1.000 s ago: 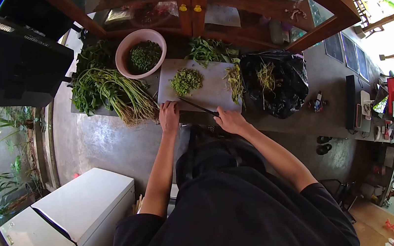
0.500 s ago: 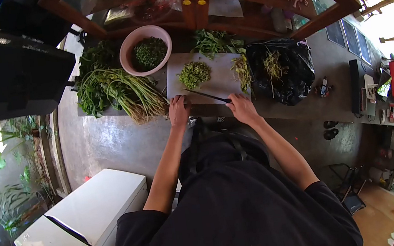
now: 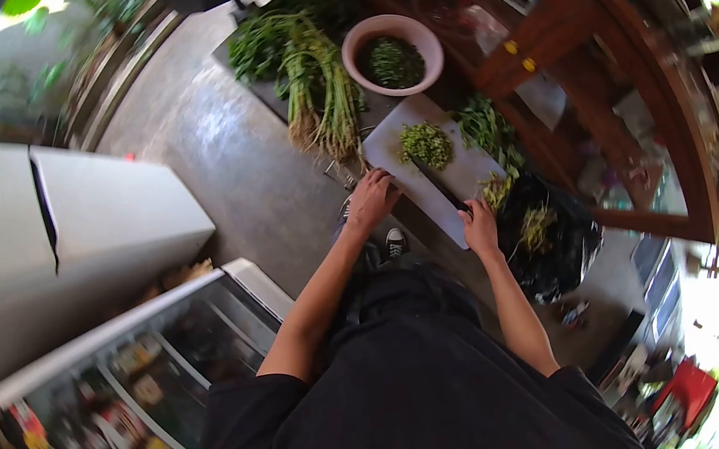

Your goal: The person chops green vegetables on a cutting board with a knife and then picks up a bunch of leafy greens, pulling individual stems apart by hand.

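Observation:
My right hand (image 3: 479,225) grips a knife (image 3: 438,183) by its handle, at the near right edge of the white cutting board (image 3: 396,132). The blade slants across the board, its tip touching or just over a pile of chopped green stems (image 3: 426,145). My left hand (image 3: 374,197) rests at the board's near left edge, fingers loosely bent and thumb apart, with nothing visible in it. Beyond the pile lie leafy greens (image 3: 489,128). Yellowish trimmings (image 3: 495,189) sit at the board's right end.
A pink basin (image 3: 350,55) holding chopped greens stands behind the board. Left of it lies a bundle of rooted stalks (image 3: 315,94). A black plastic bag (image 3: 567,247) with trimmings sits at the right. A wooden cabinet (image 3: 568,47) borders the back; a white fridge (image 3: 116,202) stands left.
My view has turned, so the counter now runs diagonally and a glass-topped case shows at lower left. Both hands stay by the board, and the knife remains in my right hand.

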Motion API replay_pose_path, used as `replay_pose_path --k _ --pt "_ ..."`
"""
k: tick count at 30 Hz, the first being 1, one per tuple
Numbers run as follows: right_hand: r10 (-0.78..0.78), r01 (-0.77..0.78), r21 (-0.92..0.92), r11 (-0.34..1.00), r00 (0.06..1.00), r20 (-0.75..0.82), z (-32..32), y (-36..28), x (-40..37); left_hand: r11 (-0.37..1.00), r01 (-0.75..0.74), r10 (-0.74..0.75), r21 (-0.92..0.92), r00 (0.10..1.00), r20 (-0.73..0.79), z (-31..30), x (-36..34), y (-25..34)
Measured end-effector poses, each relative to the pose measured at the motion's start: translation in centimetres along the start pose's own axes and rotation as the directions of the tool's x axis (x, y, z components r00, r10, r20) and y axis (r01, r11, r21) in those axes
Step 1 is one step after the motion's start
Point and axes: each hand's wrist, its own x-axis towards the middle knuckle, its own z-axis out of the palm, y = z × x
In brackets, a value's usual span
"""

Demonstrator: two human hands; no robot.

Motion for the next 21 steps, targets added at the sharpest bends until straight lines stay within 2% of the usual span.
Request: replay_pose_path --k 2,4,5,7,8,10,11,12,14,16,18,20,21 --pt "0.021 -0.018 -0.045 0.999 0.998 0.06 -0.8 0.3 0.8 0.999 0.037 -0.036 0.034 0.999 -0.03 0.5 -1.6 0.8" --pt "0.089 -0.067 -0.109 0.992 0.973 0.214 -1.8 0.2 2.0 0.998 0.055 -0.057 -0.026 0.995 -0.083 0.5 -3.8 1.9" --pt "0.045 -0.02 -0.108 0.994 0.971 0.236 -1.9 0.2 2.6 0.995 0.09 -0.093 -0.042 0.993 -0.078 0.4 -5.1 2.1" --pt "0.144 -0.056 -0.248 0.967 0.925 0.351 -1.8 -0.5 4.0 0.992 0.121 -0.124 -0.029 0.98 -0.158 -0.5 -7.4 2.8" --pt "0.101 -0.006 -0.246 0.969 0.921 0.376 -1.5 -1.4 4.8 0.993 0.119 -0.122 -0.026 0.971 -0.205 -1.0 -8.5 3.1" --pt "0.092 0.055 -0.484 0.873 0.957 0.274 -1.6 -5.6 6.3 0.975 0.218 -0.223 -0.047 0.943 -0.247 -1.4 -10.7 3.0" --pt "-0.153 0.21 -0.332 0.92 0.97 0.191 -0.1 -5.6 7.7 0.957 0.269 -0.288 -0.106 0.926 -0.246 -2.0 -11.7 3.3" --pt "-0.202 0.266 -0.324 0.908 0.955 0.217 1.1 -6.5 9.4 0.935 0.312 -0.346 -0.166 0.906 -0.242 -2.3 -12.7 3.6" --pt "-0.288 0.289 0.043 0.956 0.907 0.308 4.4 -9.9 13.7 0.898 0.377 -0.43 -0.226 0.858 -0.28 -2.3 -14.5 3.4" --pt "-0.226 0.149 0.206 0.967 0.876 0.427 10.8 -10.7 19.2 0.887 0.401 -0.453 -0.229 0.851 -0.265 -1.1 -16.5 2.7" --pt "-0.159 0.135 0.089 0.987 0.918 0.363 11.3 -16.4 21.0 0.854 0.449 -0.511 -0.261 0.818 -0.265 -1.0 -18.2 2.9" --pt "-0.142 0.166 -0.034 0.986 0.919 0.369 12.5 -19.9 23.5 0.814 0.503 -0.569 -0.292 0.793 -0.218 -0.9 -19.7 3.3" --pt "-0.039 0.069 -0.055 0.996 0.907 0.419 12.7 -21.6 24.3 0.782 0.526 -0.604 -0.334 0.772 -0.199 -0.6 -20.3 3.3"
